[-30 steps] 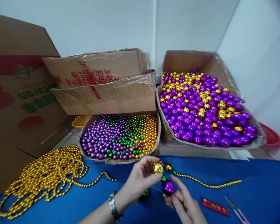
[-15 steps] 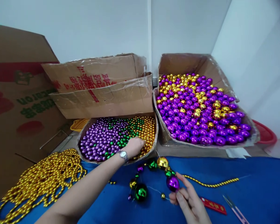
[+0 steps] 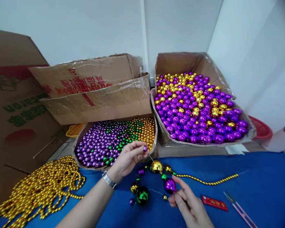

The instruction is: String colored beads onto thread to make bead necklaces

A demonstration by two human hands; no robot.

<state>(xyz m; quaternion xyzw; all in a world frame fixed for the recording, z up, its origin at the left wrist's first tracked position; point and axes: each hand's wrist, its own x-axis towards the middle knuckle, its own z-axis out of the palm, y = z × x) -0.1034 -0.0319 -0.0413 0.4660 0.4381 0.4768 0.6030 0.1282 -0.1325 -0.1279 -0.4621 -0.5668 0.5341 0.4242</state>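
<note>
Purple bead [image 3: 145, 148] now lifted from box [image 3: 85, 133].

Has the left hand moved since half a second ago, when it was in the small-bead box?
Yes. The left hand has come back out of the small-bead box, toward the person, and pinches a small purple bead above the blue table.

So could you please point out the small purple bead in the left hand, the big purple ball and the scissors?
small purple bead [image 3: 145, 148], head view, its visible top.
big purple ball [image 3: 169, 186], head view, middle of its shiny face.
scissors [image 3: 240, 210], head view, along the pink handle.
</note>
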